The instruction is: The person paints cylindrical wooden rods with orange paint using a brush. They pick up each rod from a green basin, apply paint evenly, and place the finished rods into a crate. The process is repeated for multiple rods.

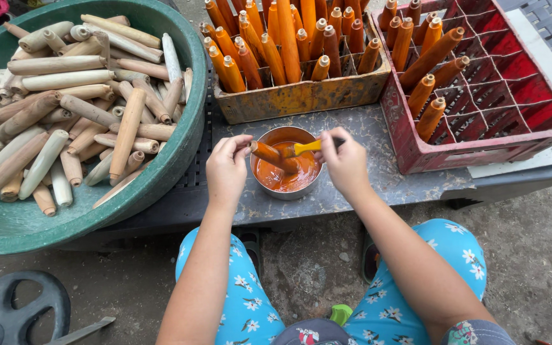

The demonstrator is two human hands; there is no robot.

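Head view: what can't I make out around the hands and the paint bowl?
- Brush bristles: sunk in orange paint.
- Stick lower end: under the paint in the bowl.
- Green basin: cut by left edge.
- Red crate far corner: cut by top edge.

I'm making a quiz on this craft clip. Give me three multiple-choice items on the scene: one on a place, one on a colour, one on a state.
1. Where do the unpainted sticks lie?
A. green tub
B. red crate
C. on the ground

2. What colour is the stain in the bowl?
A. blue
B. orange
C. white

3. What does the right hand hold?
A. nothing
B. a brush
C. a cloth

Answers:
1 A, the pale sticks fill the tub at left.
2 B, the liquid is orange like the coated sticks.
3 B, its fingers grip the yellow brush, while the left hand holds a stick over the bowl.
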